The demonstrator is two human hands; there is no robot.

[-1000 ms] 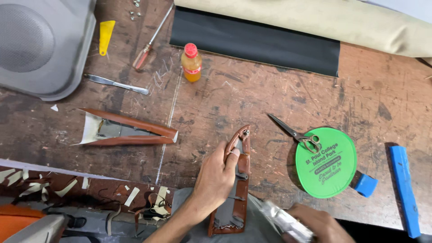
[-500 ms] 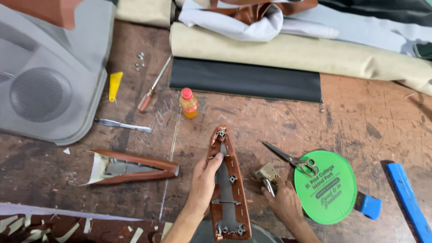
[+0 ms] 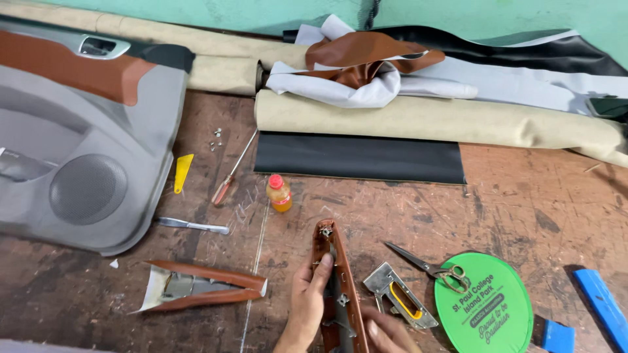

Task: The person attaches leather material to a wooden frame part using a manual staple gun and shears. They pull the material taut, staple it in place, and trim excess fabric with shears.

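Brown trim strip [image 3: 341, 287] at bench [image 3: 523, 189] near edge — L hand [image 3: 306, 307] pinching it, R hand [image 3: 386, 332] fingers spread underneath, beside staple gun [image 3: 399, 295].

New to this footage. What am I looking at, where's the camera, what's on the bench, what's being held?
There is no machine: a person works with two bare hands, filmed by one camera on their head looking down at a scratched brown wooden workbench. The left hand grips a long narrow trim piece wrapped in brown leather, lying on the bench. The right hand rests at its lower end, beside a metal staple gun with a yellow handle. Around them lie scissors, a round green fan, a small orange glue bottle with a red cap, a screwdriver, a grey car door panel and rolled beige fabric.
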